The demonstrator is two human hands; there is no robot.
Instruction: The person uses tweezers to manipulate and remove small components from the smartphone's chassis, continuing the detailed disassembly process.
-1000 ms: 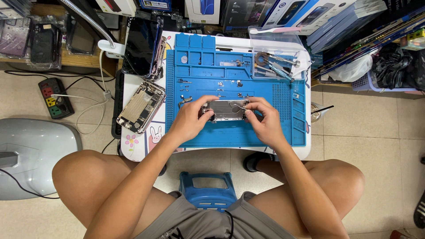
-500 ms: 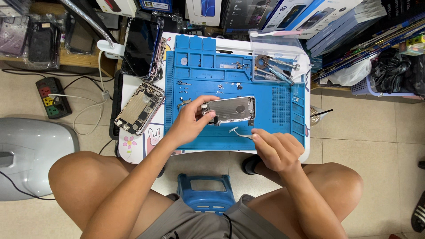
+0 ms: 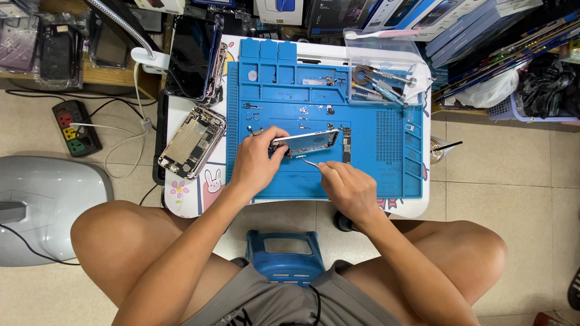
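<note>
My left hand [image 3: 257, 162] grips a silver phone housing [image 3: 309, 142] by its left end and holds it tilted on edge over the blue repair mat [image 3: 368, 175]. My right hand [image 3: 345, 186] sits just below the housing, pinching thin metal tweezers [image 3: 310, 162] whose tip points up toward the housing's lower edge. A small dark circuit board [image 3: 346, 143] lies on the mat just right of the housing. Tiny screws and parts [image 3: 302, 111] are scattered on the mat above it.
A second opened phone body [image 3: 192, 142] lies left of the mat on the white table [image 3: 181, 202]. A clear box of tools [image 3: 380, 81] stands at the mat's top right. A power strip [image 3: 75, 128] and a grey appliance [image 3: 42, 205] are on the floor at left. A blue stool [image 3: 284, 256] sits between my knees.
My left hand has tipped the housing from flat up onto its edge. My right hand left the housing, dropped toward me, then brought tweezers up to its lower edge.
</note>
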